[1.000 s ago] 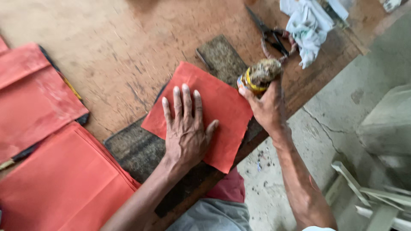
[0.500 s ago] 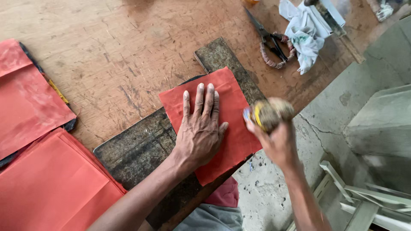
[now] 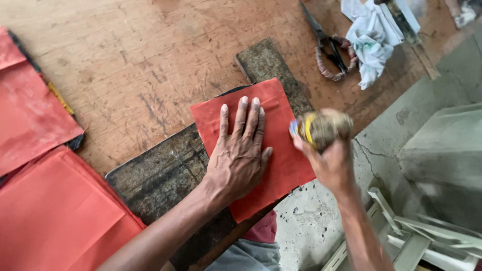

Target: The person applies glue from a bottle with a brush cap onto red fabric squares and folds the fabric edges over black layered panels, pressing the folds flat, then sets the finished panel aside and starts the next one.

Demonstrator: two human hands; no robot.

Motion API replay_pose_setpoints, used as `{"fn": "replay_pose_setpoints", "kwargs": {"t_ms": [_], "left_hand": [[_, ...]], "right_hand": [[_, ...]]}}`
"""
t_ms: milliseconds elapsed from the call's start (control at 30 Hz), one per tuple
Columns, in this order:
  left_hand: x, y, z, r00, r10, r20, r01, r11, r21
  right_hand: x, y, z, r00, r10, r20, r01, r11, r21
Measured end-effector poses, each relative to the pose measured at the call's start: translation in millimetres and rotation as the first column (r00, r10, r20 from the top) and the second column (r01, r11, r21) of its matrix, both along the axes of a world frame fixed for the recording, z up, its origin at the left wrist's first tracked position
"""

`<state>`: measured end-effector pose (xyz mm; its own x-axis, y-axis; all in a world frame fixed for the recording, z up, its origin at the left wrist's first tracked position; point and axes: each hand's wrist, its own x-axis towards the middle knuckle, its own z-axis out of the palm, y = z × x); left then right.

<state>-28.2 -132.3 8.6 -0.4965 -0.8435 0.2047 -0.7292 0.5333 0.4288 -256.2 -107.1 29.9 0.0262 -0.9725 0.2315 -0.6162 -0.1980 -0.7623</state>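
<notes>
Left hand (image 3: 240,155) presses flat, fingers spread, on the red sheet (image 3: 261,145) at frame centre, long axis running upper left to lower right. Right hand (image 3: 329,160) grips a blurred round brush (image 3: 321,128) just beside the sheet's right edge.

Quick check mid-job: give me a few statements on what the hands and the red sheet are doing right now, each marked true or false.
1. The left hand lies flat on the red sheet. True.
2. The right hand is empty. False: it grips a blurred brownish tool with a yellow band.
3. The red sheet lies on a dark worn board. True.
4. The scissors lie on the red sheet. False: they lie on the wooden table, beside a white cloth.
5. More red sheets lie at the picture's left. True.
</notes>
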Motion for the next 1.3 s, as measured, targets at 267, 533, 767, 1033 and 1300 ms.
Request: {"fn": "replay_pose_setpoints", "kwargs": {"t_ms": [267, 533, 767, 1033, 1300], "left_hand": [[0, 2, 0, 1.000, 0.014, 0.015, -0.013, 0.996, -0.086], [16, 1, 18, 0.953, 0.202, -0.228, -0.224, 0.972, -0.076], [55, 41, 42, 0.812, 0.500, -0.300, -0.405, 0.854, 0.326], [44, 9, 30, 0.931, 0.268, -0.247, -0.212, 0.950, 0.229], [51, 5, 23, 0.972, 0.184, -0.146, -0.157, 0.972, 0.177]], "right_hand": [[11, -53, 1, 0.994, 0.027, -0.104, -0.038, 0.994, -0.105], [1, 103, 18, 0.992, 0.032, -0.125, -0.017, 0.993, 0.115], [9, 120, 40, 0.981, 0.032, 0.194, -0.046, 0.997, 0.067], [-3, 18, -13, 0.995, -0.046, -0.094, 0.034, 0.991, -0.128], [21, -20, -1, 0.995, -0.093, -0.034, 0.093, 0.995, 0.026]]}}
